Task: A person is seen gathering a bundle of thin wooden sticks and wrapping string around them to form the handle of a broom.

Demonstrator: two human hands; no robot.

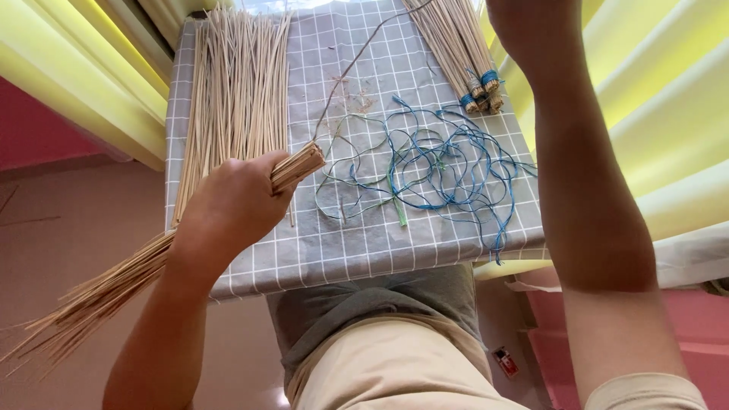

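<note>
Your left hand (231,205) is closed in a full fist around a bundle of thin pale sticks (114,285); the cut ends of the bundle come out just past your fingers over the table, and the long loose tips spread out below your wrist, past the table edge toward the floor; a thin string (357,64) runs from the cut ends upward across the cloth. Your right hand (524,26) is raised high at the top of the view, and only the wrist and part of the palm are visible; I cannot tell if its fingers are open or closed, or if it holds the string. The table has a grey checked cloth (342,243); on its left part lies a flat pile of loose sticks (239,91), just beside your left hand. In the middle is a tangle of blue and green strings (425,163); at the far right lie finished bundles tied with blue thread (474,80).
</note>
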